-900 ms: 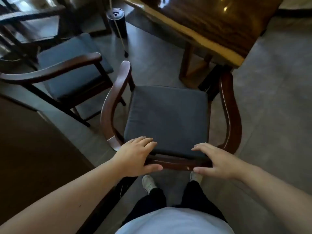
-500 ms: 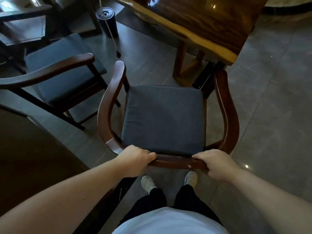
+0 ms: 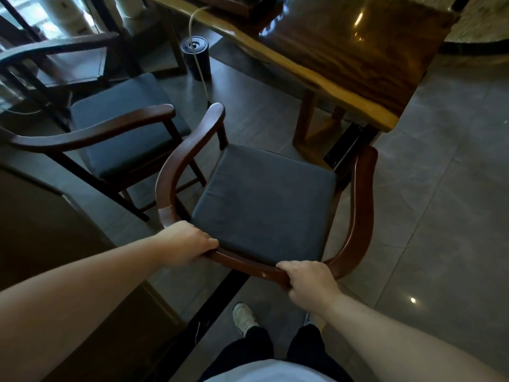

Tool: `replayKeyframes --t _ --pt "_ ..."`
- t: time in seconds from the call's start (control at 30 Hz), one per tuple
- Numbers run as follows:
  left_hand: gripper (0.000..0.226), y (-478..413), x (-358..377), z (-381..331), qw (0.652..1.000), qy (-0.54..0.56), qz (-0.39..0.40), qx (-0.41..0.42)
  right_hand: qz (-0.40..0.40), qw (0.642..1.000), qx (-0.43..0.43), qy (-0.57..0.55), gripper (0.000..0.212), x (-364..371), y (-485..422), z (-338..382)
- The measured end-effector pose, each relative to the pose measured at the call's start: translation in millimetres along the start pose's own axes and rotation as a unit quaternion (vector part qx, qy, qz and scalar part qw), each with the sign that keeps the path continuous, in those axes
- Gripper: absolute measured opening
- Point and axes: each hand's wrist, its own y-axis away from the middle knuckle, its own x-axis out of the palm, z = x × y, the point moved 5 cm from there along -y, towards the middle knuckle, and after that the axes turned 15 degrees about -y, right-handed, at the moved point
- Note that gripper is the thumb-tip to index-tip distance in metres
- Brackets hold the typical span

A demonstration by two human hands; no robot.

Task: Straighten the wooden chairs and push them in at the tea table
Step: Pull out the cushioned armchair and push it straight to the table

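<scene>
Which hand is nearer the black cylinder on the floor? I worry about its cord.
Left. The left hand grips the chair's back rail on the black cylinder's side; the right hand grips farther right.

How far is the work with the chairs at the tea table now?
Nothing looks finished yet. In hand: the left hand and right hand both grip the back rail of the near chair, whose front is at the corner of the tea table but not pushed under. Left: push this chair in, then straighten the second chair, which stands apart from the table, turned at an angle.
</scene>
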Motion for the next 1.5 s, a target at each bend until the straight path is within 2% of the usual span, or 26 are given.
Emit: replayKeyframes --t 0.2,0.43,0.57,0.73,0.8,0.9,0.97,1.03,1.07,1.17,1.27,1.33,1.37,1.43,1.5 --pt "0.029 9 -7 34 1.0 -0.016 0.0 -0.01 0.024 1.0 0.01 0.006 0.037 -1 -20 20" --pt "0.028 14 -4 40 0.999 -0.019 0.032 -0.015 0.059 0.998 0.006 -0.002 0.034 7 -30 29" --pt "0.029 20 11 33 0.999 -0.005 0.031 -0.038 0.127 0.991 -0.007 -0.031 0.039 15 -25 29" --pt "0.035 27 4 23 0.99 0.038 -0.021 -0.135 0.228 0.973 -0.017 -0.038 0.058 -10 -26 11" --pt "0.042 37 1 18 0.97 0.107 -0.061 -0.209 0.271 0.962 0.003 -0.007 0.065 -27 -32 -15" --pt "0.046 52 0 0 0.902 0.224 -0.16 -0.333 0.298 0.95 0.025 0.091 0.073 -55 -52 -69" --pt "0.038 53 -3 -20 0.868 0.238 -0.2 -0.387 0.318 0.935 0.028 0.156 0.076 -72 -68 -101" --pt "0.028 46 -8 -43 0.853 0.235 -0.218 -0.412 0.346 0.911 0.013 0.223 0.081 -88 -82 -124" --pt "0.033 39 -12 -55 0.859 0.221 -0.212 -0.41 0.359 0.896 -0.007 0.261 0.084 -95 -88 -131" --pt "0.055 9 -32 -93 0.918 0.144 -0.161 -0.333 0.39 0.854 -0.068 0.337 0.087 -105 -103 -147" --pt "0.067 -36 -49 -126 0.965 0.104 -0.021 -0.241 0.404 0.837 -0.062 0.363 0.097 -107 -123 -164" --pt "0.056 -63 -51 -136 0.97 0.076 0.054 -0.226 0.418 0.828 -0.059 0.371 0.099 -106 -133 -171" --pt "0.046 -71 -51 -137 0.969 0.065 0.066 -0.23 0.426 0.823 -0.058 0.372 0.096 -107 -136 -171" --pt "0.029 -79 -48 -137 0.967 0.068 0.066 -0.238 0.434 0.824 -0.052 0.361 0.09 -108 -140 -171" --pt "0.022 -79 -43 -137 0.968 0.061 0.056 -0.237 0.433 0.83 -0.055 0.348 0.089 -109 -143 -172"
